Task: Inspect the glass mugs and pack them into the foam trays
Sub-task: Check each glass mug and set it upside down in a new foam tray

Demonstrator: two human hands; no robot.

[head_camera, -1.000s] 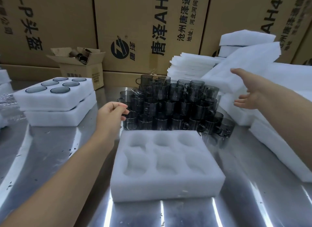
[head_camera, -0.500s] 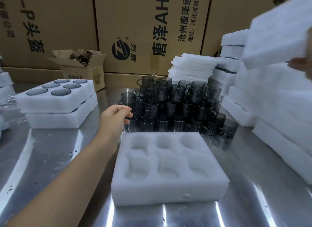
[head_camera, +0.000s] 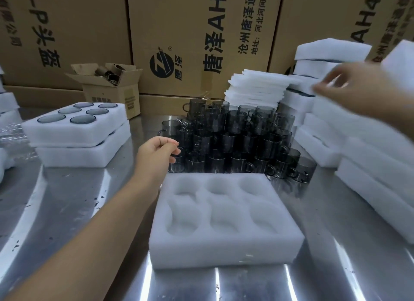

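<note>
An empty white foam tray [head_camera: 224, 220] with six round pockets lies on the steel table in front of me. Behind it stands a stacked pile of smoky grey glass mugs [head_camera: 237, 141]. My left hand [head_camera: 156, 157] hovers at the pile's front-left corner. Its fingers are loosely curled beside the rim of the nearest mug [head_camera: 179, 164] and grip nothing that I can see. My right hand [head_camera: 349, 85] is blurred at the upper right. Its fingers are spread and reach toward the stacked foam trays [head_camera: 322, 60].
At left, a filled foam tray [head_camera: 74, 125] with mugs in its pockets sits on another foam piece. Thin foam sheets [head_camera: 257, 87] are stacked behind the mugs. More foam trays [head_camera: 367, 157] line the right side. A small open carton [head_camera: 112, 90] and large cardboard boxes stand at the back.
My right hand lifted a foam tray up at the right, then swung left and down to the foam stack without it. My left hand stayed by the front-left mug.
</note>
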